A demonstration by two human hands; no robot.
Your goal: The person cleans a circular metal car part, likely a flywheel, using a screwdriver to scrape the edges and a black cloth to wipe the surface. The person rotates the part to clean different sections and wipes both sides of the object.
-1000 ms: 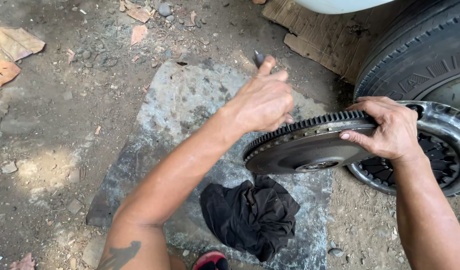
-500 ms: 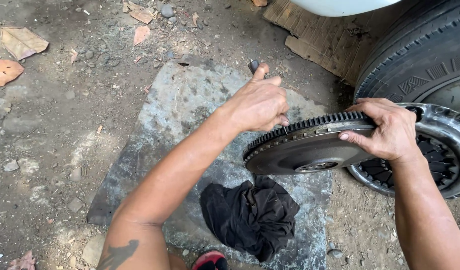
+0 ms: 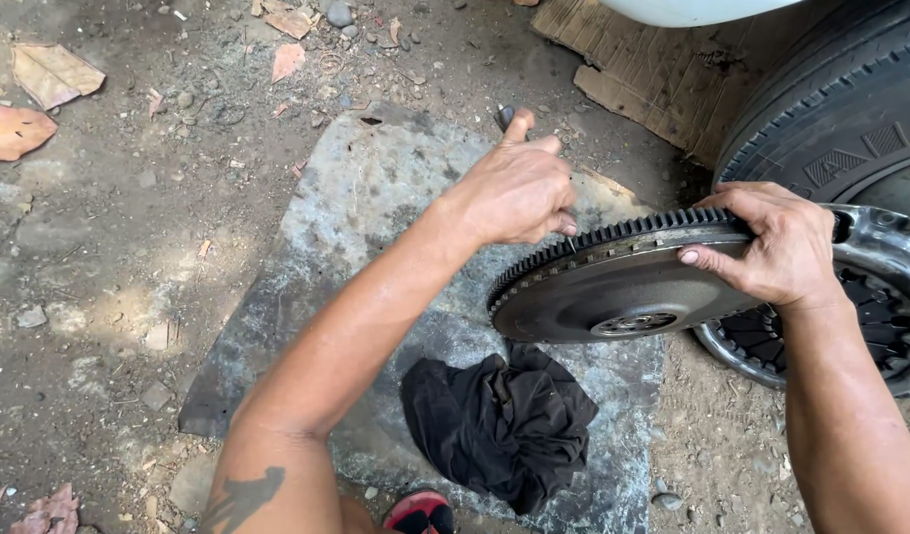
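Toothed flywheel (image 3: 613, 287): dark grey, fine ridged rim; rag (image 3: 499, 420) at its 7 o'clock: black; slab (image 3: 366, 227): mottled grey; tyre (image 3: 830, 119) at 2 o'clock: black, grooved tread; leaves (image 3: 40, 99) at 10 o'clock: tan, orange-brown; cardboard (image 3: 652, 69): brown.

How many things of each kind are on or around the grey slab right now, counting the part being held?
Toothed flywheel, held by right hand, left hand at its teeth: 1
Black rag on the grey slab: 1
Hubcap under the flywheel: 1
Tyre: 1
Cardboard piece: 1
Total: 5
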